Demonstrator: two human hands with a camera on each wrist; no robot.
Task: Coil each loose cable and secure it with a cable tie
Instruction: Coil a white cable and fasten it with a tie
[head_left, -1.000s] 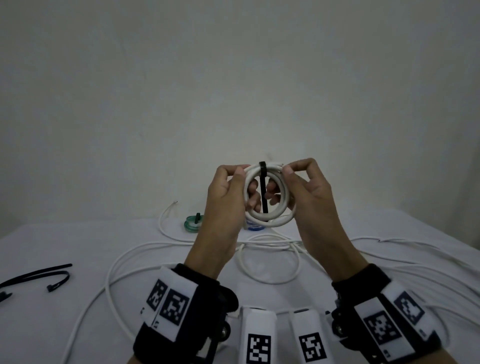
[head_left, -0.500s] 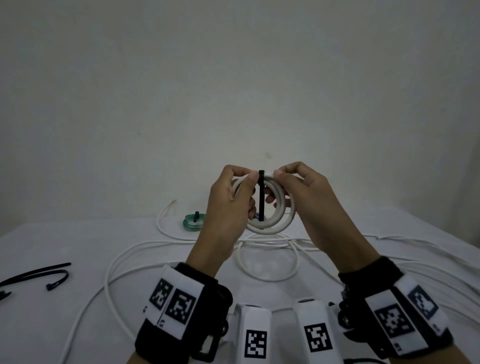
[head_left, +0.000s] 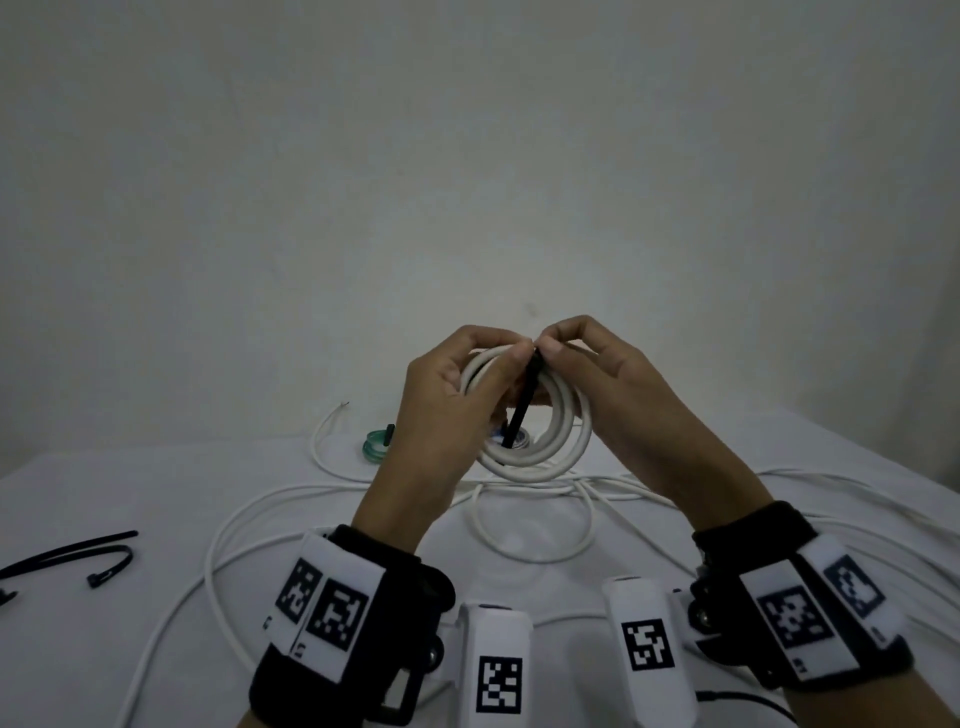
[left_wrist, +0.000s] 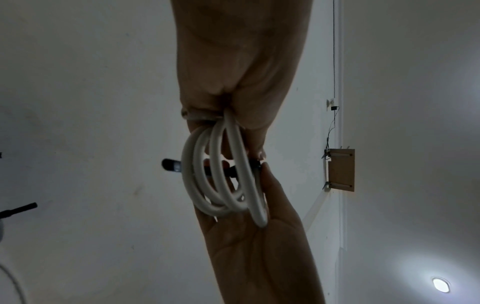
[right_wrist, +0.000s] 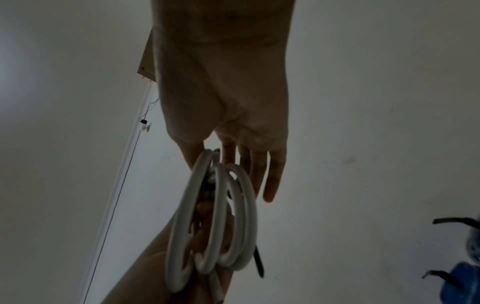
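We are holding the coiled white cable (head_left: 537, 447) up above the white table (head_left: 156, 499), our left hand (head_left: 447, 410) gripping the coil's left side. Our right hand (head_left: 618, 384) is pinching the top of the black cable tie (head_left: 522, 402) that is crossing the coil. Loose white cable (head_left: 291, 514) and spare black cable ties (head_left: 78, 553) are lying on the table below.

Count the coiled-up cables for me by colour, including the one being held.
White coil: 1, gripped by the left hand; the right hand pinches the black tie on it.
Green coil: 1, on the table.
Blue coil: 1, mostly hidden behind the hands.
Total: 3
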